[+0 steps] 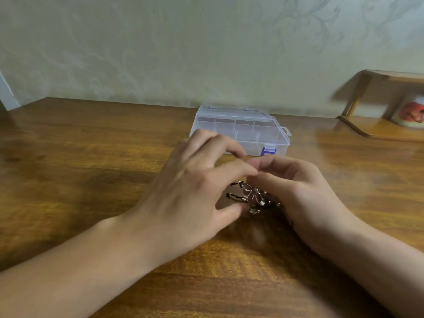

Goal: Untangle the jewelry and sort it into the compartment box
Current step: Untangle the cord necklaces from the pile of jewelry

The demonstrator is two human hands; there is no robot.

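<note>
The person's two hands met over a small tangle of jewelry that lay on the wooden surface, just in front of the compartment box; the left hand came in palm down, its fingers curled, the forefinger and thumb reaching toward the right hand's fingertips; the right hand sat opposite with its fingers bent inward, the tips touching or nearly touching those of the left above the tangle; whether either hand actually pinched a strand there I could not tell, for the picture was blurred at that spot. The tangle showed silvery loops, a ring-like piece at its near edge and darker links trailing left and under the right hand. The box was clear plastic with dividers inside, its lid down and a blue clasp on the front wall; it stood near the pale patterned wall. Far to the right stood a wooden shelf, a blurred red-and-white thing on it.
</note>
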